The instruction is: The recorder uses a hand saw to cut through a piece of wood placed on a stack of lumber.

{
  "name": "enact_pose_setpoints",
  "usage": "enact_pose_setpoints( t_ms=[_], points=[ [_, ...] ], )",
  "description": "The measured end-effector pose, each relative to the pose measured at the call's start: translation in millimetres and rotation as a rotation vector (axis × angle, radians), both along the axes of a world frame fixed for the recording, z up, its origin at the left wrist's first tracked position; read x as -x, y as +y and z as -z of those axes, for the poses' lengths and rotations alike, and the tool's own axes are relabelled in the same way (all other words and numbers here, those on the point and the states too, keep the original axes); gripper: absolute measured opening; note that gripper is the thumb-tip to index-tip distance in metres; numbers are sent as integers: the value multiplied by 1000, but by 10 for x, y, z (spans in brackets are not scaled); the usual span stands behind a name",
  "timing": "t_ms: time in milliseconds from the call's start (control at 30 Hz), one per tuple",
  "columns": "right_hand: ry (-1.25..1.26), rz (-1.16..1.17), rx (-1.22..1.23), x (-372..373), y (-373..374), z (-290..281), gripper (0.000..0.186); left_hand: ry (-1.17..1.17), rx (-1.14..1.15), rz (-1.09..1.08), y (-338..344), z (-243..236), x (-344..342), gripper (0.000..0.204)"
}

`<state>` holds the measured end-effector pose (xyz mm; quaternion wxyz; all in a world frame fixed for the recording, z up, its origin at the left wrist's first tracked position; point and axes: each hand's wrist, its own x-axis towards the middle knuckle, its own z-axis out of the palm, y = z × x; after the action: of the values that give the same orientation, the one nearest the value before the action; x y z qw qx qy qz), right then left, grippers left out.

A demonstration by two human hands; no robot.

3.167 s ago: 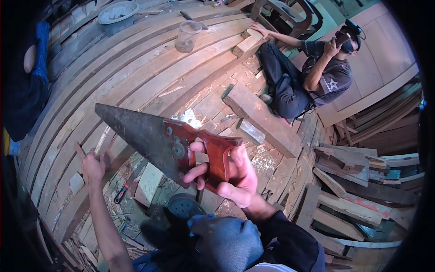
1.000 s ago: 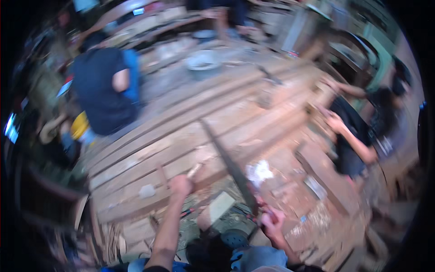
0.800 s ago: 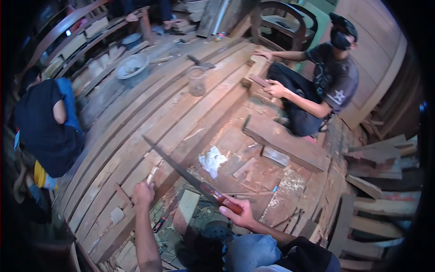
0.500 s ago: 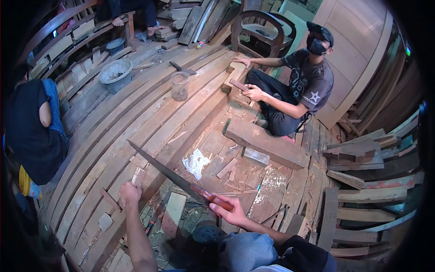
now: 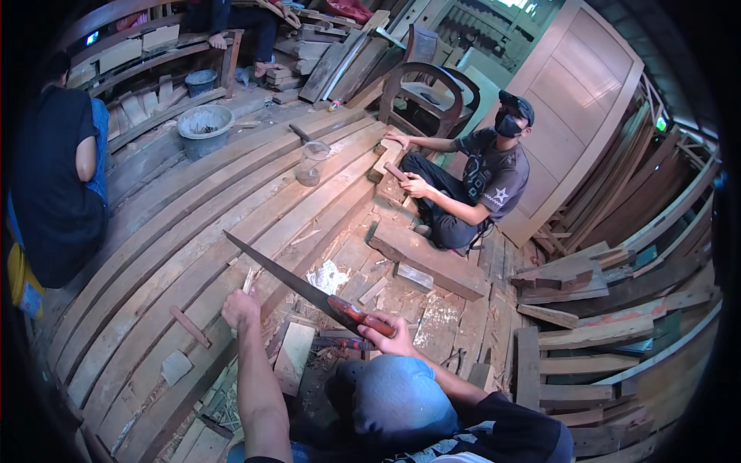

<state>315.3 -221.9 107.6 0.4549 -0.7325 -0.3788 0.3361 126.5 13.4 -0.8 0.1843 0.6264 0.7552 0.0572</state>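
My right hand [image 5: 380,329] is closed on the reddish wooden handle of a handsaw [image 5: 282,278], whose long dark blade points forward-left above the long planks [image 5: 185,247]. My left hand [image 5: 241,309] is closed on a small pale strip of wood [image 5: 249,279] at the front plank edge. Beside it lie a short brown stick [image 5: 191,328] and a small pale block [image 5: 177,364]. Right of the blade, a white crumpled scrap [image 5: 326,275] lies among shavings on the boards.
A seated co-worker [image 5: 494,181] at back right holds wood pieces. Another person [image 5: 54,177] sits at left, a third at the back. A grey tub [image 5: 204,147], clear container [image 5: 312,170], arched chair [image 5: 424,96], door panel [image 5: 563,116] and lumber pile [image 5: 602,332] surround me.
The saw has turned from broadside to nearly edge-on, pointing forward. The right co-worker's raised hand has come down from the face. The view has shifted, showing more of the background.
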Motion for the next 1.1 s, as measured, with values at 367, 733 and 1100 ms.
enact_pose_setpoints(
  t_ms=[367, 733, 1100],
  points=[
    [-138, 77, 89, -173, 121, -45, 26, -24, -45, 103, 155, 166, -162, 31],
    [160, -240, 97, -481, 293, 90, 18, 12, 52, 62, 265, 51, -171, 38],
    [371, -337, 187, -780, 723, 498, 20, 43, 143, 73, 265, 69, -228, 24]
  ],
)
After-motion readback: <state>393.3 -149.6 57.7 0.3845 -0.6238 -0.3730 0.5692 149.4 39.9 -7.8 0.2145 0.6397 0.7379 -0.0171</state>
